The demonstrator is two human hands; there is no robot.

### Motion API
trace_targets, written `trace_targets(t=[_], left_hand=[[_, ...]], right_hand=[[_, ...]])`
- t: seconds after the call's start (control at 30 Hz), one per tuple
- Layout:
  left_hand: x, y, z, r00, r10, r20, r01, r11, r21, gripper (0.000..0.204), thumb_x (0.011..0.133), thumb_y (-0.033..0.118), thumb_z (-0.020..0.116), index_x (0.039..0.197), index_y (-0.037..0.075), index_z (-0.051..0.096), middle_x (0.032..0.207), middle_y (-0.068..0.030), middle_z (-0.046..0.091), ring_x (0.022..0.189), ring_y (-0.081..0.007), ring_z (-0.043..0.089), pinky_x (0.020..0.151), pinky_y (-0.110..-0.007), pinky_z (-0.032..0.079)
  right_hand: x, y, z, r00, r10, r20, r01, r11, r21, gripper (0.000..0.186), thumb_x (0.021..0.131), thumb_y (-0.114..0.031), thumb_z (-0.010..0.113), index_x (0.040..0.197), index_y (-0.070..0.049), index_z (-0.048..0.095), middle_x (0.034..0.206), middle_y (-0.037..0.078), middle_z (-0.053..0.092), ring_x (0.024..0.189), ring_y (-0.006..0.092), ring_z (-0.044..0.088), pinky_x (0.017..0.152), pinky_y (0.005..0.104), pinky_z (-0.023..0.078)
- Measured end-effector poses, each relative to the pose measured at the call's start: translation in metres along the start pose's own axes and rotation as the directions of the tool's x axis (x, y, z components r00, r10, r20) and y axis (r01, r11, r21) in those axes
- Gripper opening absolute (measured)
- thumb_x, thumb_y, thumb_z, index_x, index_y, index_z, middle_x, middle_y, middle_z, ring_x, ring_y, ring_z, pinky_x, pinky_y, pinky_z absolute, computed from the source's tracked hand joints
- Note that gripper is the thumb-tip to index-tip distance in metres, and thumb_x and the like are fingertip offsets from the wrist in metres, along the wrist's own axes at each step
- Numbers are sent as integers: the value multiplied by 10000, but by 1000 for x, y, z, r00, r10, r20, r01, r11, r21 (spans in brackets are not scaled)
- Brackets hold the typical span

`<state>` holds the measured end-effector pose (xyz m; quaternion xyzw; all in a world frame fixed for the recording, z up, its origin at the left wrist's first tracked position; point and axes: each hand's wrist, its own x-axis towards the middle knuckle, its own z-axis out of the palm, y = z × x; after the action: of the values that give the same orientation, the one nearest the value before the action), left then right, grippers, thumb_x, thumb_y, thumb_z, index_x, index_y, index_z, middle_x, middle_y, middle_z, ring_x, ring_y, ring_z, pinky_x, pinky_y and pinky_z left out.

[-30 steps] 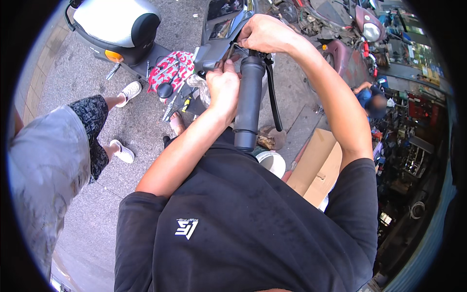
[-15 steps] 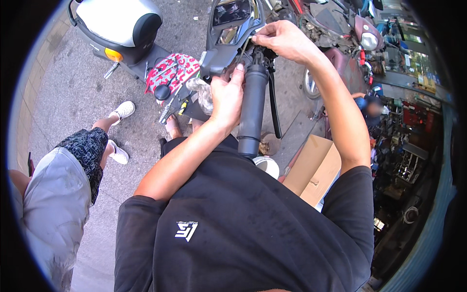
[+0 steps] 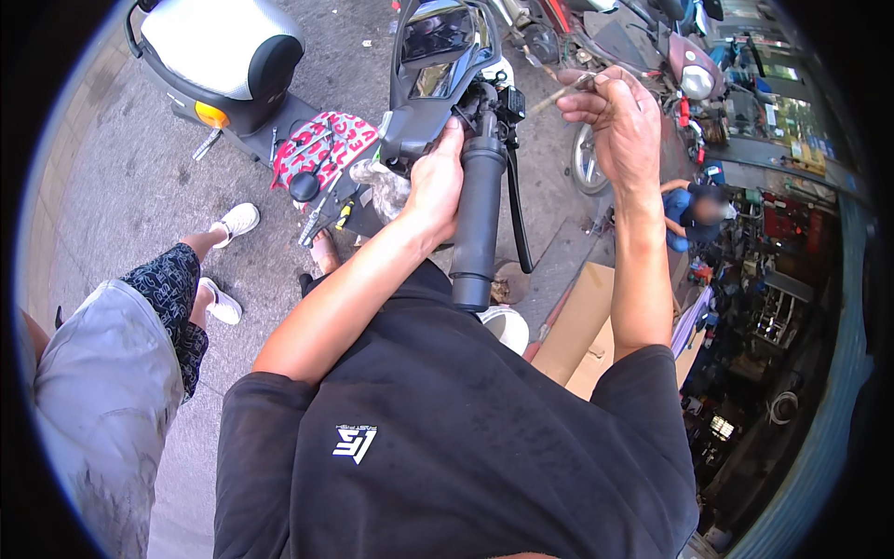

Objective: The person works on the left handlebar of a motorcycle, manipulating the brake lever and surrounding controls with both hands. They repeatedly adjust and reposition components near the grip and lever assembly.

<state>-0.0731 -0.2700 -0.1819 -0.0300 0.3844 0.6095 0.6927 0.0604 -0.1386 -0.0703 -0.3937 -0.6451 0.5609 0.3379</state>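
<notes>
The black handlebar grip (image 3: 480,216) of a scooter runs toward my body, with the brake lever (image 3: 521,219) on its right. Just left of the grip, my left hand (image 3: 436,184) holds the edge of the dark plastic handlebar cover (image 3: 410,133); its thumb is pressed there and its other fingertips are hidden. My right hand (image 3: 622,130) is raised in the air to the right of the black switch block (image 3: 510,104). Between its thumb and fingers it pinches a thin tan stick-like piece (image 3: 551,99) that slants toward the handlebar. What exactly the piece is cannot be made out.
A person in grey (image 3: 107,373) stands at the left, near a white-seated scooter (image 3: 223,47). Tools lie by a red-and-white patterned cloth (image 3: 321,147). To the right are a cardboard box (image 3: 577,321), a white bucket (image 3: 507,328), parked motorbikes (image 3: 694,70) and a seated person (image 3: 691,212).
My right hand has drawn away from the handlebar to the right, carrying the thin piece. My left hand stays at the cover. The seated person shows more fully.
</notes>
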Motion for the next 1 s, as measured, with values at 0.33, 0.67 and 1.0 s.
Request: trace_targets(t=[0.33, 0.67, 1.0], left_hand=[[1, -4, 7, 989, -83, 121, 89, 995, -43, 429, 1046, 498, 438, 1052, 102, 601, 803, -44, 622, 620, -141, 609, 549, -299, 521], [43, -7, 5, 970, -20, 244, 102, 939, -328, 410, 1046, 440, 448, 1143, 56, 555, 885, -105, 664, 715, -224, 687, 683, -365, 612], [63, 1, -11, 999, 45, 24, -37, 965, -261, 287, 1029, 263, 445, 1137, 13, 534, 938, -131, 650, 746, -224, 662, 698, -395, 606]], right_hand=[[8, 1, 8, 994, 92, 57, -65, 929, -365, 350, 968, -194, 678, 1146, 97, 598, 922, 108, 718, 751, 113, 668, 673, 243, 552], [36, 9, 37, 977, 130, 169, -56, 921, -386, 329, 954, -161, 691, 1231, 11, 651, 1026, 90, 740, 799, 104, 682, 727, 251, 561], [64, 16, 48, 879, 397, 262, -74, 658, -749, 242, 959, -192, 687, 1166, -72, 725, 948, 34, 732, 821, 91, 645, 772, 266, 538]])
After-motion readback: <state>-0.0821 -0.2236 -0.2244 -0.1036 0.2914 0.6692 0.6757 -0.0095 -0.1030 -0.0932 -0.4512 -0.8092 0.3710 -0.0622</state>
